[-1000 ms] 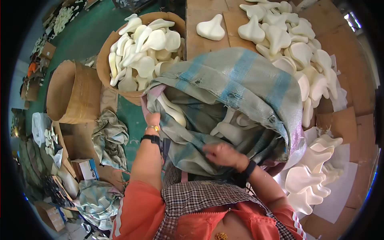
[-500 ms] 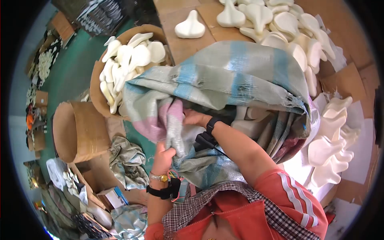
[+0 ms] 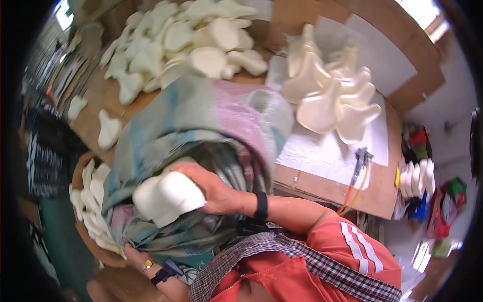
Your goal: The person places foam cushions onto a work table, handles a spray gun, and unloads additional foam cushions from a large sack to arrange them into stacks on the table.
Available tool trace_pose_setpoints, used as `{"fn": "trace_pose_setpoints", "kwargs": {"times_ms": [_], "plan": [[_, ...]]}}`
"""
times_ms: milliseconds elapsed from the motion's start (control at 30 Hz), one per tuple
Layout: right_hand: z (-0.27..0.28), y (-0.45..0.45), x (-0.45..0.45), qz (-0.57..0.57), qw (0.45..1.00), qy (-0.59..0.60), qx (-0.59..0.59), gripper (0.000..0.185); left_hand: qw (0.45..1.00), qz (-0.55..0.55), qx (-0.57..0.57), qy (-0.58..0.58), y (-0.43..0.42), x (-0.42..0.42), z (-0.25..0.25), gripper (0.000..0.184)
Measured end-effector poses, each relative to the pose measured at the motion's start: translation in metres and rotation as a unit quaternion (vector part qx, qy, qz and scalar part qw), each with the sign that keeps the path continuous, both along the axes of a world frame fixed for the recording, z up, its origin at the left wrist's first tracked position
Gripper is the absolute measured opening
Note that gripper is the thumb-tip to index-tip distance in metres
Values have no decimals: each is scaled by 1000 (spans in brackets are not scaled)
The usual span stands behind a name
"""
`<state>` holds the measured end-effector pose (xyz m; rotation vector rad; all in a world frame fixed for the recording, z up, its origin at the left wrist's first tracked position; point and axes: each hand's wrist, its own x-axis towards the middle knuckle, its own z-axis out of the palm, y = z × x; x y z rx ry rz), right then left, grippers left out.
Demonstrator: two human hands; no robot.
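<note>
My right hand (image 3: 209, 189) is closed on cream foam saddle-shaped pieces (image 3: 173, 196), at least two together, just above the mouth of a large woven sack (image 3: 196, 113). The sack is grey with blue and pink stripes and lies open towards me. My left hand (image 3: 135, 255) is at the sack's lower left edge, its fingers partly hidden by the fabric; what it grips there cannot be made out. A round cardboard drum (image 3: 83, 221) holding more cream pieces (image 3: 93, 216) stands against the sack's left side.
Behind the sack, a heap of cream pieces (image 3: 176, 38) covers part of the cardboard-topped table (image 3: 327, 186). Stacked pieces (image 3: 327, 100) stand on white paper at the right. Near the table's front right edge lies a tool (image 3: 359, 166) with red and yellow hoses.
The view has swung right. My right hand has come out of the sack with cream pieces in it. My left hand has moved to the sack's lower left edge.
</note>
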<state>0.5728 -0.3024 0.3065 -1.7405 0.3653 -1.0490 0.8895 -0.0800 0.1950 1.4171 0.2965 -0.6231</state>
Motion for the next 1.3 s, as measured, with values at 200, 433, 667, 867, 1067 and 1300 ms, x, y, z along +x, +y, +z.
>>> {"fn": "trace_pose_setpoints", "kwargs": {"times_ms": [200,433,667,867,1067,1300], "plan": [[76,-27,-225,-178,956,-180,150,32,958,-73,177,-213,-29,-14,-44,37],[17,-56,-444,-353,892,47,277,34,876,-88,319,-351,-64,-40,-48,40],[-46,-73,-467,-318,894,63,310,37,868,-110,335,-348,-83,-39,-41,42],[-97,-151,-441,-370,890,156,216,47,866,-124,317,-367,-83,-52,-31,44],[-24,-142,-401,-536,828,164,19,47,699,-102,376,-599,-88,-137,12,43],[33,-71,-217,-124,975,115,-144,33,685,-317,229,-615,-116,-224,77,30]]}}
